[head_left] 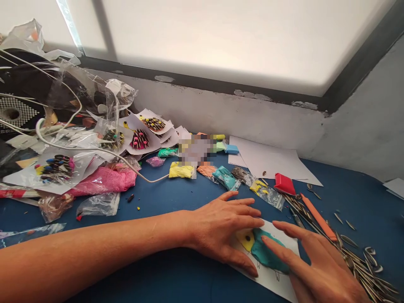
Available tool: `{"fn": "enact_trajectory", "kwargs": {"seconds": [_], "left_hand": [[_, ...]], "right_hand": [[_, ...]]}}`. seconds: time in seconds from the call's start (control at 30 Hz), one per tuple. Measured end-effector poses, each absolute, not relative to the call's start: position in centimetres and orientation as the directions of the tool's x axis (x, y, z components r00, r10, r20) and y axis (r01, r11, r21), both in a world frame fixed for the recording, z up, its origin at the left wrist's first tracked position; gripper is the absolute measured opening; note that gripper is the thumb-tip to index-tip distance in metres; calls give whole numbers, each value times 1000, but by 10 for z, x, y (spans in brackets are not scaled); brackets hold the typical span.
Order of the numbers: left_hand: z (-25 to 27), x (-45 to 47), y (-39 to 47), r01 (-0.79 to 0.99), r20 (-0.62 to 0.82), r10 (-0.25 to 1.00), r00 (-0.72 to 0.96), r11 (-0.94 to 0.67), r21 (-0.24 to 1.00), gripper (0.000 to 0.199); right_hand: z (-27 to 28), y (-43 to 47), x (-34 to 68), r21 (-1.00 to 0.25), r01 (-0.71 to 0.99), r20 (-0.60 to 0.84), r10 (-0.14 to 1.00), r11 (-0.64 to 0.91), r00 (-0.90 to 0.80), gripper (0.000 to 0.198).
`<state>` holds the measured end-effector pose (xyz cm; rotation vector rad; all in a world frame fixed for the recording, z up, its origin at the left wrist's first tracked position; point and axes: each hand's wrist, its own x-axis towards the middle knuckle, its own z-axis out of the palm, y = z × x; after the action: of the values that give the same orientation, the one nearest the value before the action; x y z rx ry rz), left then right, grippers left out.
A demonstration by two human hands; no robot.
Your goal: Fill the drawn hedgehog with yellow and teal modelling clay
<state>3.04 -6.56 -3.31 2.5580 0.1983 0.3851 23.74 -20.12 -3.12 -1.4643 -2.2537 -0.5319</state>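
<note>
A white sheet of paper [263,283] lies on the blue table under both hands. Pressed flat on it is teal modelling clay [268,253], joined at the left by a yellow clay piece [245,240] with a dark dot. Short drawn lines like feet show below the teal part. My left hand [224,231] is spread over the sheet's left side, thumb and fingers around the yellow piece, holding nothing. From the right comes my right hand [325,261], fingers apart, its index fingertip touching or just above the teal clay.
Sunflower seeds [356,261] are heaped at the right, near an orange strip [318,216] and a red clay pack [284,184]. Bagged clay [182,170] and blank sheets [274,158] lie behind. Finished seed pictures [139,139], plastic bags and a white cable [126,161] crowd the left.
</note>
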Motion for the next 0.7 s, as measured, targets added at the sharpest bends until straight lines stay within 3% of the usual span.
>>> {"fn": "enact_trajectory", "kwargs": {"seconds": [0.37, 0.7], "left_hand": [[-34, 31, -64, 42, 250, 189, 950, -867, 496, 64], [-35, 32, -64, 50, 258, 206, 944, -862, 505, 77]], "right_hand": [[-36, -190, 241, 262, 872, 495, 718, 413, -489, 37], [-21, -190, 230, 206, 912, 491, 768, 355, -410, 35]]}}
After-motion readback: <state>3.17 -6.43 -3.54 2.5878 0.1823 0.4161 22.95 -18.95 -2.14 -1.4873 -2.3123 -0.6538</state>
